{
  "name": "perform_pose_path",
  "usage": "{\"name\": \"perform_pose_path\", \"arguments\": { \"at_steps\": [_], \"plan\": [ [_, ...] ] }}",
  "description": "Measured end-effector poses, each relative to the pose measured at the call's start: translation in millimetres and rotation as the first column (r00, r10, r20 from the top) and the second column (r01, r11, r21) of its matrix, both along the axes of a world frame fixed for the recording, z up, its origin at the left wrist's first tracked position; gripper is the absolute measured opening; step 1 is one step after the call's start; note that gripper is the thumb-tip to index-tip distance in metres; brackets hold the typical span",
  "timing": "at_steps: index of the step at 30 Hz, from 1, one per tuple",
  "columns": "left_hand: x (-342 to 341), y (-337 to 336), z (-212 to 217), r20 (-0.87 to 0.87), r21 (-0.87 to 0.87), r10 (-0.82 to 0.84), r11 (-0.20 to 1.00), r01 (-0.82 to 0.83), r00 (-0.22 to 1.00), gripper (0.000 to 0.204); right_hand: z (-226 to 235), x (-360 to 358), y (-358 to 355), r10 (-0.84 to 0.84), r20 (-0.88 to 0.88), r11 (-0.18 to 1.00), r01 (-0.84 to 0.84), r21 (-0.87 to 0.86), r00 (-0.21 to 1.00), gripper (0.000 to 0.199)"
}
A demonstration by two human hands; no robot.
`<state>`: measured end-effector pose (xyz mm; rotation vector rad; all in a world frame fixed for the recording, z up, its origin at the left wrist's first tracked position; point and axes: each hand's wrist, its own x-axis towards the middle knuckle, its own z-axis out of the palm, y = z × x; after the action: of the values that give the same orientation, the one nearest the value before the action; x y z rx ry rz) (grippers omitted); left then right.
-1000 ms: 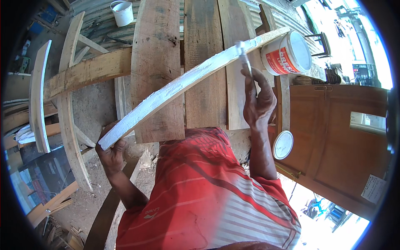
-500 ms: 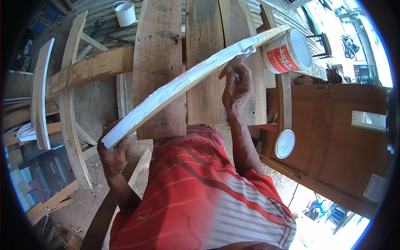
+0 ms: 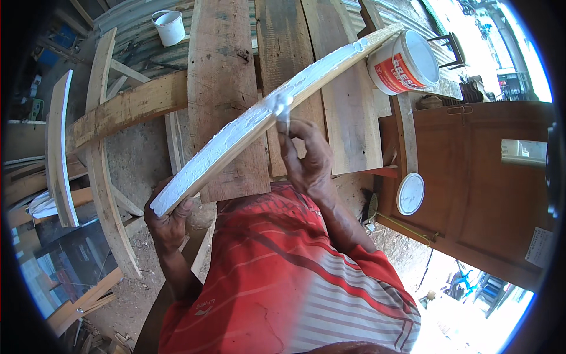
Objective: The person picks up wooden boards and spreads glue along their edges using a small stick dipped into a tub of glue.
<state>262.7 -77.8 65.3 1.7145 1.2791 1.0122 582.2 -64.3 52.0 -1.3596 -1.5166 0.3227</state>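
A long curved wooden slat (image 3: 236, 133), coated in white putty, runs diagonally from lower left to upper right. My left hand (image 3: 168, 221) grips its lower end from beneath. My right hand (image 3: 306, 156) is at the slat's middle, pinching a small white-smeared spreader (image 3: 282, 115) against the putty-covered edge. An open red-and-white tub of white putty (image 3: 404, 65) stands by the slat's far end. Its round white lid (image 3: 410, 193) lies lower, on a brown wooden door.
Rough wide planks (image 3: 227, 65) lie under the slat. Curved wooden pieces (image 3: 59, 153) lean at the left. A white bucket (image 3: 168, 26) stands at the back. A brown wooden door panel (image 3: 483, 189) lies at the right. My red striped shirt (image 3: 283, 283) fills the lower middle.
My right hand has slid down the slat from near its far end to its middle, dragging the spreader along the white edge. The left hand keeps its hold on the lower end.
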Motion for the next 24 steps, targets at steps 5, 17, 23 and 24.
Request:
{"name": "perform_pose_path", "arguments": {
  "at_steps": [5,17,23,24],
  "plan": [
    [1,4,0,-0.001,0.016,0.000,1.000,0.000,1.000,0.039,25,89,30,-0.278,-0.033,0.941,0.279,0.193,0.960,0.016],
    [5,4,4,0.002,-0.054,0.013,0.998,-0.012,1.000,0.044,42,215,76,-0.430,0.499,0.883,0.465,0.059,0.753,0.032],
    [3,8,1,-0.003,0.001,0.014,1.000,-0.014,1.000,0.043,55,200,57,-0.313,0.681,0.913,0.408,0.022,0.662,0.033],
    [3,8,1,-0.008,0.010,0.009,1.000,-0.009,1.000,0.043,64,190,48,-0.279,0.706,0.916,0.401,-0.009,0.651,0.033]
  ]
}}
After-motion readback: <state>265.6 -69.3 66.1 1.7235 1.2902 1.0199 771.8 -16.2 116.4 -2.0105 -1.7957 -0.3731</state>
